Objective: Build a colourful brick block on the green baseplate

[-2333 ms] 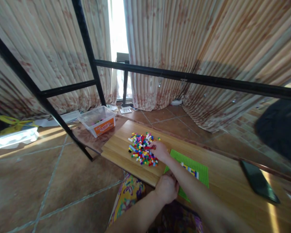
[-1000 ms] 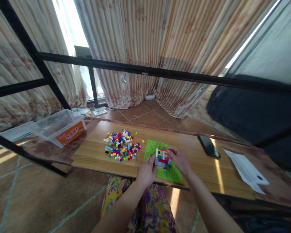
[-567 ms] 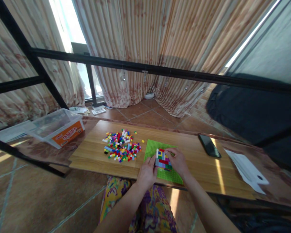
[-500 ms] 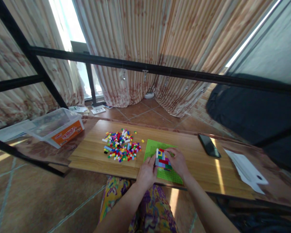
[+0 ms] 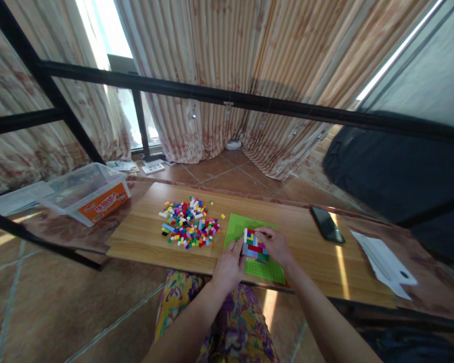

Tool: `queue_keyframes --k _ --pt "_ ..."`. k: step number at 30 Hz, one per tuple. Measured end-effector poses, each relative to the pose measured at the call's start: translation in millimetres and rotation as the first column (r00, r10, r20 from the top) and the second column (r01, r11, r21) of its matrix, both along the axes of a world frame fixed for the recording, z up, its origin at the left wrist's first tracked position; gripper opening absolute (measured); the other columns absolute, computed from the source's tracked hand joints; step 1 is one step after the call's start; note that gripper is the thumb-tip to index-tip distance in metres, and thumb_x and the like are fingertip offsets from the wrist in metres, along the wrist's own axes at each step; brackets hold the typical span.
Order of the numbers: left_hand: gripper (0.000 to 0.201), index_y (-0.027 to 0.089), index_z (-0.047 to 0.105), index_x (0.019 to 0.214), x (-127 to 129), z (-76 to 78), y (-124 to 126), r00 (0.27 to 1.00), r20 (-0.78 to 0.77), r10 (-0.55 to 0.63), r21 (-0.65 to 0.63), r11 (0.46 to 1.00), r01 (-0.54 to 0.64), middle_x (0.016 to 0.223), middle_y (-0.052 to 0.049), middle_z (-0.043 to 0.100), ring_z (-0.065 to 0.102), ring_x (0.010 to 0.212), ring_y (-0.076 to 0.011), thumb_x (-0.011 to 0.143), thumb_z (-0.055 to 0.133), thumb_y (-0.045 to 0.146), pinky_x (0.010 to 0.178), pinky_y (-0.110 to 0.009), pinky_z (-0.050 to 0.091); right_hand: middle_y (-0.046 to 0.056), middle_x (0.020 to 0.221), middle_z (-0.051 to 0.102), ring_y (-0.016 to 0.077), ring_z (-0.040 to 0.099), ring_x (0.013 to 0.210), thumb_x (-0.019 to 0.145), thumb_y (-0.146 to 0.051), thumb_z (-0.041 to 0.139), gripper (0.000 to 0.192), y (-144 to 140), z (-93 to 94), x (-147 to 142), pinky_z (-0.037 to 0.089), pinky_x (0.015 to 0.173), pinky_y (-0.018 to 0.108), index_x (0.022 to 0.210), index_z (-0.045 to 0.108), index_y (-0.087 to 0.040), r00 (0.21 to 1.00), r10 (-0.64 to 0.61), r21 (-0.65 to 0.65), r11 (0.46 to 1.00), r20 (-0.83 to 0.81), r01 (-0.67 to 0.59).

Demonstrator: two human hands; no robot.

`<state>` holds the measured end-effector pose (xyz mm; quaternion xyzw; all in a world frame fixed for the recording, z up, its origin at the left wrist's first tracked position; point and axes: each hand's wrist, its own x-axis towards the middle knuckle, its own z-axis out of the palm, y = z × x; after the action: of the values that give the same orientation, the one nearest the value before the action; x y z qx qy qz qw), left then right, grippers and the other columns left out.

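A small block of multicoloured toy bricks (image 5: 255, 247) stands on a green studded baseplate (image 5: 265, 272). My left hand (image 5: 229, 262) grips the block's left side, with the fingers closed along its edge. At the block's upper right corner, my right hand (image 5: 275, 246) has its fingers bent together on the top. Whether a loose brick sits between those fingertips is too small to make out. To the left of the baseplate lies a heap of loose coloured bricks (image 5: 191, 223).
The wooden board (image 5: 136, 237) carries all of this. A phone (image 5: 327, 224) lies at its right, beside a white sheet with a hole (image 5: 386, 259). A clear plastic box (image 5: 87, 191) with an orange label is at the left. A black metal bar (image 5: 212, 93) crosses beyond the board.
My right hand has shifted slightly on top of the brick block. My left hand keeps its hold, and the view has tilted a little.
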<state>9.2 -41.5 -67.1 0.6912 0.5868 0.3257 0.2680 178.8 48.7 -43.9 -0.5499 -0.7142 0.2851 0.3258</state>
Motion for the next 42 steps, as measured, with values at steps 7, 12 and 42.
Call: queue_keyframes --k 7,12,42 --pt "0.047 0.022 0.041 0.137 1.2 0.9 0.1 1.0 0.015 0.01 -0.005 1.0 -0.01 0.113 -0.009 0.056 0.056 0.101 -0.0219 0.09 0.043 0.025 0.095 -0.037 0.047 0.004 0.088 0.074 0.0193 0.066 0.081 0.08 -0.044 0.055 0.029 4.8 -2.0 3.1 0.05 0.077 0.033 0.085 0.074 -0.022 1.0 0.019 -0.034 0.999 -0.016 -0.019" --pt "0.05 0.022 0.039 0.139 2.3 -0.9 -0.1 1.0 0.004 0.02 0.008 1.0 -0.02 0.114 -0.009 0.055 0.055 0.104 -0.0233 0.09 0.043 0.024 0.095 -0.039 0.047 0.005 0.087 0.074 0.0199 0.066 0.082 0.08 -0.044 0.055 0.03 7.9 -2.4 3.4 0.05 0.077 0.033 0.082 0.074 -0.021 1.0 0.031 -0.044 0.999 -0.004 -0.031" --pt "0.054 0.021 0.038 0.14 3.2 2.5 -4.3 1.0 0.008 0.006 -0.015 1.0 -0.006 0.118 -0.011 0.054 0.054 0.106 -0.025 0.087 0.045 0.023 0.097 -0.04 0.047 0.006 0.078 0.073 0.0197 0.066 0.075 0.09 -0.055 0.034 0.054 25.8 19.3 0.8 0.048 0.07 0.029 0.081 0.073 -0.018 0.938 0.189 -0.129 0.979 0.291 -0.157"
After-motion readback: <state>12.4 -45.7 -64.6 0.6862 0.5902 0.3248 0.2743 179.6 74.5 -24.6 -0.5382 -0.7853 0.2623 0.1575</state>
